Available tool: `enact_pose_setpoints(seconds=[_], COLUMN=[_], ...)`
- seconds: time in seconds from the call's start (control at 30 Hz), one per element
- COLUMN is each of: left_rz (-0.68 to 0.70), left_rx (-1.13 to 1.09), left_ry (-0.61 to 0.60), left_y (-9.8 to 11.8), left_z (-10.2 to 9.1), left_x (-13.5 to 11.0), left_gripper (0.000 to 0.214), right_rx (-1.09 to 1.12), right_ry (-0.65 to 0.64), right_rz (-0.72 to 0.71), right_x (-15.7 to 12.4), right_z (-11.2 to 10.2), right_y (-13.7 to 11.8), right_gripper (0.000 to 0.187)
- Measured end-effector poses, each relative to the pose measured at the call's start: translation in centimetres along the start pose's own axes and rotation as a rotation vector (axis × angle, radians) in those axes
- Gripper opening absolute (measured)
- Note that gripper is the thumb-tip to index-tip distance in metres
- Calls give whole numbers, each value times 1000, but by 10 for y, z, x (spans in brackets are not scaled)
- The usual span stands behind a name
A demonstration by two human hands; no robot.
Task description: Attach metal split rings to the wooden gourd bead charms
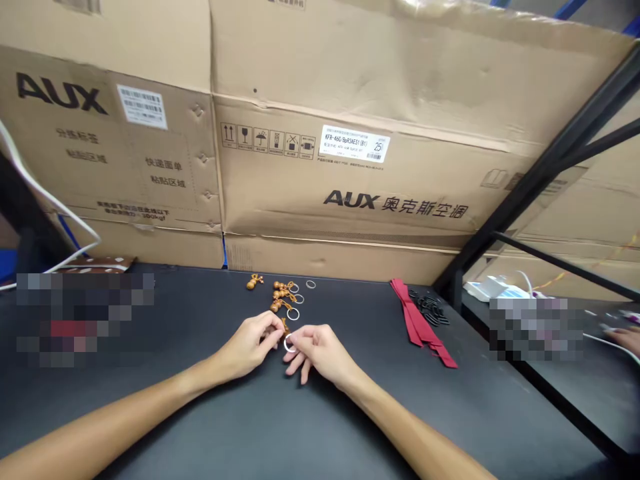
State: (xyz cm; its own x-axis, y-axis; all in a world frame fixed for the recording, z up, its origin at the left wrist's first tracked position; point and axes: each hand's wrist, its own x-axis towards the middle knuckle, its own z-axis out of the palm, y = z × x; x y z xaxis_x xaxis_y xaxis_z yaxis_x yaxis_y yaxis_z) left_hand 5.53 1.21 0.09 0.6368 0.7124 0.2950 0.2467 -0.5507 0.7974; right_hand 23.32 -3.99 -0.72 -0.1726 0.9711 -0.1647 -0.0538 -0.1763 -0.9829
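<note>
My left hand [245, 347] pinches a small wooden gourd charm [285, 325] by its top, and the fingers hide part of it. My right hand [320, 353] holds a silver metal split ring [289, 345] between thumb and fingertips, right next to the charm. Just ahead on the dark table [350, 427] lie more gourd charms [280, 297] in a small tangled group, with a single one [254, 282] to their left. Several loose split rings lie among them, including one [293, 314] nearest my hands and one [311, 284] farther right.
Red ribbons [420, 320] and a pile of small black pieces [429, 310] lie to the right. Large AUX cardboard boxes [340, 193] stand along the table's back edge. A black metal shelf frame [540, 180] rises at right, and a co-worker's hand [627, 339] shows at far right.
</note>
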Motion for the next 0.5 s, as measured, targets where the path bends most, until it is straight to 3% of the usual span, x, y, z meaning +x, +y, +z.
enact_pose_setpoints(seconds=[0.2,0.5], left_rz=[-108,-113], left_rx=[-323,-417], left_ry=[-70,-56], left_y=[-11,-7], left_z=[0,0], left_x=[2,3], left_gripper=[16,19], right_rx=[20,-3], right_ry=[17,27], right_rz=[-51,-58], right_x=[2,3], right_z=[-3,-3], right_y=[2,2], right_gripper=[47,47])
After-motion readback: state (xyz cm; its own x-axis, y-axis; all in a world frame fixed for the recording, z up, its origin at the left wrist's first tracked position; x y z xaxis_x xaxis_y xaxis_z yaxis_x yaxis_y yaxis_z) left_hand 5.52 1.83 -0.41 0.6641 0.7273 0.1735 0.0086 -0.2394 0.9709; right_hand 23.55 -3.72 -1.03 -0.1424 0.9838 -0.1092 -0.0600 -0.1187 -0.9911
